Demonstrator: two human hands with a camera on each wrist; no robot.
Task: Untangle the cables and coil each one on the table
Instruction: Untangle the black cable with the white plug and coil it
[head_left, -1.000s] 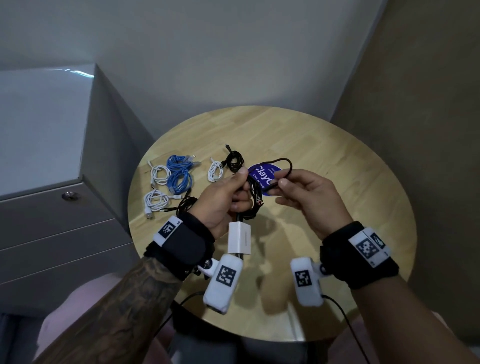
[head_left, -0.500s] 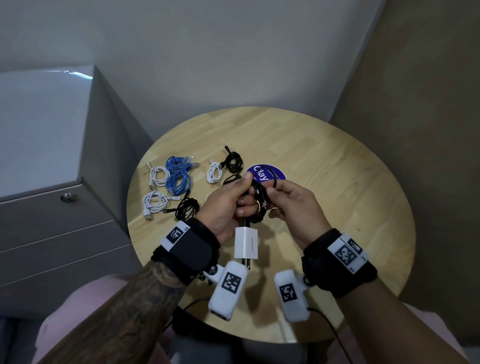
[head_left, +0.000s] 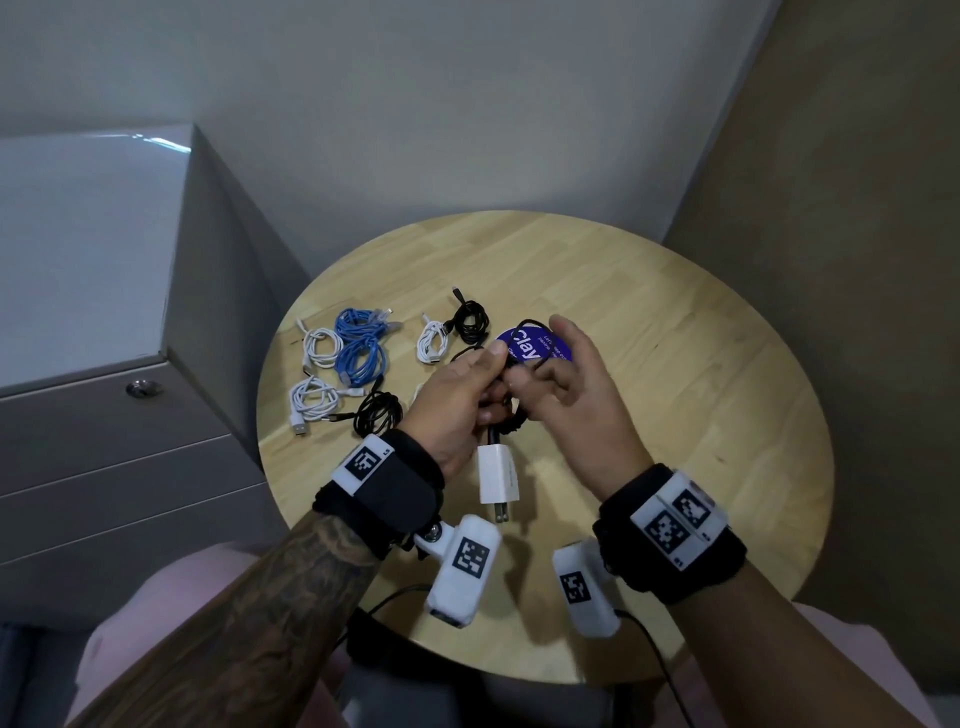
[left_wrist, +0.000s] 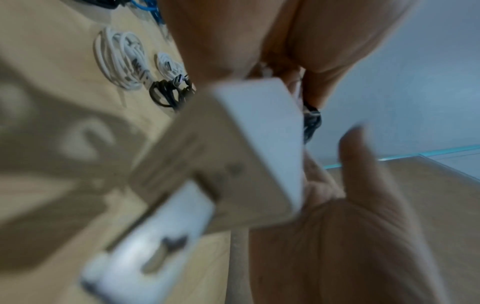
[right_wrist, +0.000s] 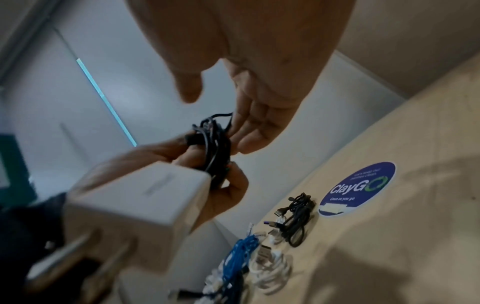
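My left hand (head_left: 485, 382) grips a bundle of black cable (right_wrist: 213, 148) above the round wooden table (head_left: 675, 374). The cable's white charger plug (head_left: 497, 480) hangs below the fist, prongs down, and fills the left wrist view as a blurred white charger plug (left_wrist: 246, 144). My right hand (head_left: 550, 364) is next to the bundle with straight, spread fingers (right_wrist: 249, 131) touching the cable, thumb held apart. A thin black loop (head_left: 530, 323) arcs from the bundle to the right index finger.
Several coiled cables lie on the table's left part: white coil (head_left: 322, 347), blue coils (head_left: 359, 345), white coil (head_left: 312, 402), black coil (head_left: 378, 413), small white coil (head_left: 432, 343), black coil (head_left: 470, 322). A round blue sticker (head_left: 530, 347) lies under the hands. A grey cabinet (head_left: 104, 322) stands left.
The right hand, pinching a cable loop one second ago, brought it to the left hand and has now straightened its fingers. The left hand keeps its grip and has shifted slightly.
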